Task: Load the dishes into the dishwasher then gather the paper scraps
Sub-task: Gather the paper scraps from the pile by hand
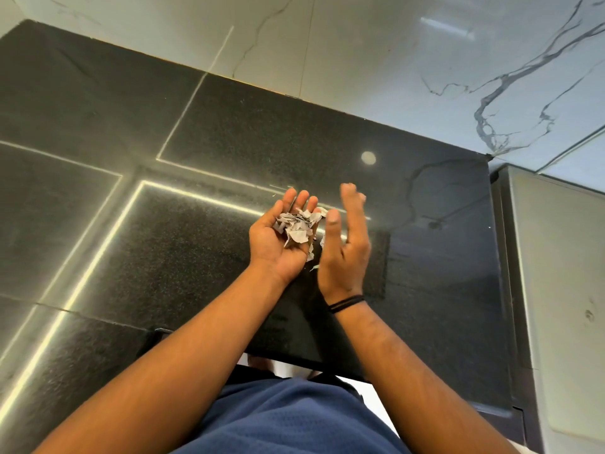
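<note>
A heap of torn grey paper scraps (297, 227) lies in the cupped palm of my left hand (278, 240), held palm up over the black granite countertop (163, 132). The left fingers are relaxed and only slightly bent round the pile. My right hand (347, 237) stands on edge just right of the scraps, fingers up and loosely bent, thumb near the pile. A few scraps (311, 255) hang or drop between the two hands. No dishes and no dishwasher interior show.
The countertop reflects bright ceiling light strips. Behind it rises a white marble-veined wall (425, 60). A steel appliance surface (556, 273) sits at the right beyond the counter's edge. The counter's front edge runs just above my blue shorts (294, 417).
</note>
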`<state>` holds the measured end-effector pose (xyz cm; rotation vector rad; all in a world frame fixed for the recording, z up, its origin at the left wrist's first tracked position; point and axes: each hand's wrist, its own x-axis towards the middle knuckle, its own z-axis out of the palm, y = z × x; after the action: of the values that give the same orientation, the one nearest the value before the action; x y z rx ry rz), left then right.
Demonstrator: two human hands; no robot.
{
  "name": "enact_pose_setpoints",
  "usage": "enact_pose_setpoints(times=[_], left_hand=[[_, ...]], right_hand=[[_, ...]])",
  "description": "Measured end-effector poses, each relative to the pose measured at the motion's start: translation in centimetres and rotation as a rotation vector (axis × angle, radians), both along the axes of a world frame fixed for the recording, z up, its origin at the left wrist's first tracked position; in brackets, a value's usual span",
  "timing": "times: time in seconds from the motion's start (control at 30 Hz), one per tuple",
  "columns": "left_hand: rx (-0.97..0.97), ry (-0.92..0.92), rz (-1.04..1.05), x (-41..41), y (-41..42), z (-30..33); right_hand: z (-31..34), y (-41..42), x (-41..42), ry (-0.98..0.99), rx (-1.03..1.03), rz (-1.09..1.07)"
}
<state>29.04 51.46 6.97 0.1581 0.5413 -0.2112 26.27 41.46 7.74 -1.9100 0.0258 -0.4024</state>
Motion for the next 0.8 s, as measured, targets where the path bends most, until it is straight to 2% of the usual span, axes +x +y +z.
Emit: enact_pose_setpoints(times=[0.07, 0.13, 0.23, 0.5, 0.6, 0.73, 0.8], left_hand=[[0.027, 0.042, 0.031, -0.5, 0.4, -0.2], [0.036, 0.067, 0.049, -1.0, 0.9, -0.5], [0.035, 0.086, 0.059, -1.3, 1.4, -0.8], [0.089, 0.086, 0.131, -0.7, 3.6, -1.0], [0.103, 0.087, 0.116, -0.9, 3.6, -1.2], [0.127, 0.111, 0.092, -1.4, 3.2, -1.4], [0.128, 0.120, 0.078, -1.7, 2.9, -1.4]], right_hand=[[-2.3, -2.2, -0.1, 0.156, -0.273, -0.050], [-4.7, -3.5, -0.2, 0.307, -0.555, -0.013], [-6.3, -3.1, -0.2, 0.386, -0.776, 0.066], [-6.5, -0.9, 3.6, 0.223, -0.999, 0.212], [-6.9, -0.3, 4.8, 0.185, -0.945, 0.209], [-7.6, -0.5, 5.1, -0.062, -0.839, 0.112], [-7.8, -0.5, 5.1, -0.067, -0.822, 0.109]])
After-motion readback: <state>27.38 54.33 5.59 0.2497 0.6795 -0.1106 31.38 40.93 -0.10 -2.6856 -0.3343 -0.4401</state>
